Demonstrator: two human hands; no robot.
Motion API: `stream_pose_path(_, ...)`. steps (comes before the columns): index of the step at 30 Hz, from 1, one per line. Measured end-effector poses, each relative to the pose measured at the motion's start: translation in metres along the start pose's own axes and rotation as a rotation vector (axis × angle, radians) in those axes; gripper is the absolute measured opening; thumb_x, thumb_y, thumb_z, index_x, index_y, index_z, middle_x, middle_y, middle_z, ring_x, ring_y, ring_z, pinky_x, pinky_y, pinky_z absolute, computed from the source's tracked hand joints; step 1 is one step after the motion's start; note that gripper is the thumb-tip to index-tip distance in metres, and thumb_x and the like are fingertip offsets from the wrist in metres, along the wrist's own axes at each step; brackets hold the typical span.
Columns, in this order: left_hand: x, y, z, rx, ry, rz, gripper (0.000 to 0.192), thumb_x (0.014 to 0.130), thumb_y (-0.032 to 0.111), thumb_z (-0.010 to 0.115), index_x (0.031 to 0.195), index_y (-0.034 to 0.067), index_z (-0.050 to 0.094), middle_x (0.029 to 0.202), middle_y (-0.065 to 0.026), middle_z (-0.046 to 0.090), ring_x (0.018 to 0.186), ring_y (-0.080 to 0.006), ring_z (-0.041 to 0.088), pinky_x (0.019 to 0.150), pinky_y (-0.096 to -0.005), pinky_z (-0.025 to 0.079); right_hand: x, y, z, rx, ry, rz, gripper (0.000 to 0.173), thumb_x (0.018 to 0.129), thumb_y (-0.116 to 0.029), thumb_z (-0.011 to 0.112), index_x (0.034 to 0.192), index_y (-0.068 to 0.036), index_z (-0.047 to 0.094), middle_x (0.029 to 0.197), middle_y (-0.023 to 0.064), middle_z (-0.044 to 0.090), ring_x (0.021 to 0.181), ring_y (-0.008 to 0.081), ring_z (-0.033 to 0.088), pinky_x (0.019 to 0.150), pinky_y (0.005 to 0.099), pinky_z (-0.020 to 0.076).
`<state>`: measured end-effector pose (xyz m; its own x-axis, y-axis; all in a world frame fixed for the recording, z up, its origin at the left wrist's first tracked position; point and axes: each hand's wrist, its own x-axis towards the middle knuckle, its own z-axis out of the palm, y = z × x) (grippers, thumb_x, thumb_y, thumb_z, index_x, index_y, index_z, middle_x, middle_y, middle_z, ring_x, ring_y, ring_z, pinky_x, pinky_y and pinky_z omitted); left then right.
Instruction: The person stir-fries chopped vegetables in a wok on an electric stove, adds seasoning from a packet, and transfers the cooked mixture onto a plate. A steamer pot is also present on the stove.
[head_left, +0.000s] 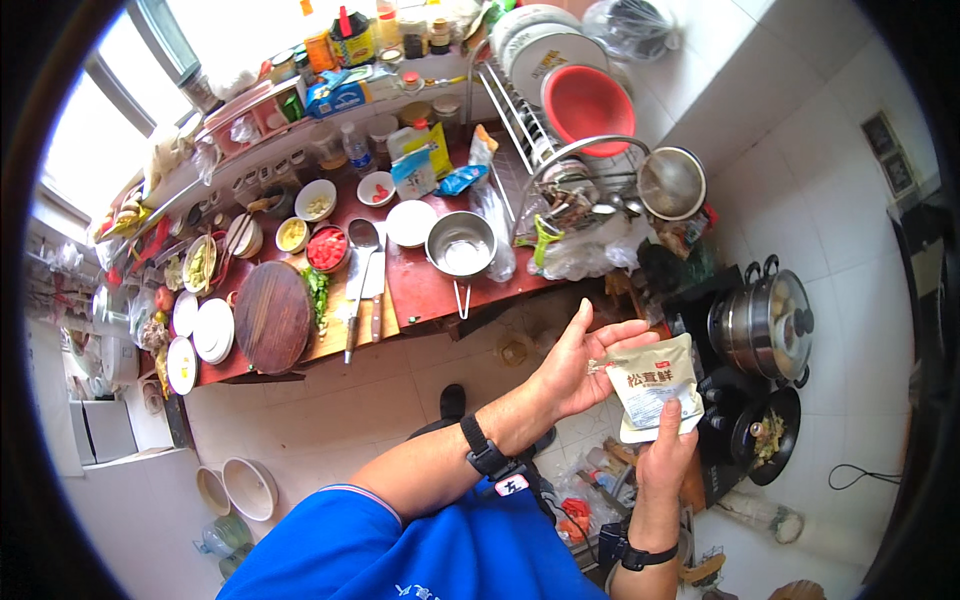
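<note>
My left hand (574, 371) is palm up with the fingers spread, beside the torn mouth of a cream seasoning pouch (651, 379). A few pale granules (598, 366) show at the palm, by the pouch's corner. Some fingertips pass behind the pouch, so I cannot tell whether they touch it. My right hand (667, 450) grips the pouch by its lower end, thumb on the printed front. To the right, a black wok (784, 435) with cooked food in it sits on the stove (716, 390). Behind it stands a steel steamer pot (742, 330) with a glass lid.
A red counter (409, 300) carries a saucepan (461, 244), a round wooden board (274, 316), a ladle (364, 236), a knife (376, 319) and bowls of cut ingredients. A dish rack (517, 97) stands at the back. Basins (250, 489) lie on the floor at left.
</note>
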<state>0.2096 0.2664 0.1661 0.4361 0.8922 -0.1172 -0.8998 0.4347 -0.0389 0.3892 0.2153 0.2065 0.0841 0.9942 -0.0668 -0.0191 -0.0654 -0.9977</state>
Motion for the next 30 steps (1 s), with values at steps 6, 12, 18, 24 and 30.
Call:
stream_pose_path(6, -0.023, 0.043, 0.000, 0.019, 0.013, 0.041, 0.085, 0.103, 0.071, 0.027, 0.141, 0.001, 0.055, 0.145, -0.0212, 0.057, 0.135, -0.0374, 0.054, 0.117, -0.0517, 0.041, -0.001, -0.006, 0.050, -0.015, 0.012, 0.004, 0.042, 0.106, -0.025, 0.059, 0.132, 0.007, 0.055, 0.119, 0.0134, 0.067, 0.102, 0.0188, 0.065, 0.088, 0.0332, 0.0533)
stream_pose_path(12, -0.023, 0.062, -0.007, -0.019, -0.003, 0.085, 0.083, 0.103, 0.070, 0.031, 0.140, 0.001, 0.056, 0.143, -0.0194, 0.059, 0.134, -0.0356, 0.055, 0.116, -0.0514, 0.042, 0.008, -0.009, 0.069, -0.002, -0.033, -0.010, 0.041, 0.107, -0.027, 0.058, 0.130, 0.007, 0.057, 0.117, 0.0123, 0.068, 0.102, 0.0163, 0.064, 0.086, 0.0325, 0.0527)
stream_pose_path(18, -0.017, 0.081, -0.011, -0.033, 0.012, 0.113, 0.081, 0.105, 0.067, 0.028, 0.138, 0.000, 0.059, 0.141, -0.0202, 0.061, 0.133, -0.0358, 0.056, 0.116, -0.0510, 0.041, 0.031, -0.006, 0.076, -0.264, -0.115, 0.008, 0.042, 0.108, -0.026, 0.057, 0.136, 0.006, 0.055, 0.124, 0.0117, 0.066, 0.109, 0.0169, 0.063, 0.094, 0.0325, 0.0506)
stream_pose_path(24, -0.006, 0.090, -0.010, -0.008, 0.032, 0.144, 0.081, 0.105, 0.067, 0.028, 0.139, -0.001, 0.057, 0.142, -0.0201, 0.059, 0.134, -0.0361, 0.056, 0.116, -0.0515, 0.042, 0.052, -0.001, 0.081, -0.114, -0.103, -0.011, 0.042, 0.108, -0.028, 0.057, 0.131, 0.007, 0.055, 0.117, 0.0124, 0.067, 0.102, 0.0164, 0.064, 0.087, 0.0315, 0.0523)
stream_pose_path(30, 0.004, 0.095, -0.008, -0.022, 0.056, 0.126, 0.082, 0.106, 0.066, 0.024, 0.141, -0.001, 0.054, 0.144, -0.0195, 0.059, 0.131, -0.0330, 0.058, 0.115, -0.0460, 0.044, 0.065, 0.001, 0.083, 0.045, -0.117, -0.002, 0.039, 0.108, -0.025, 0.055, 0.132, 0.007, 0.056, 0.118, 0.0120, 0.067, 0.104, 0.0170, 0.064, 0.089, 0.0322, 0.0518)
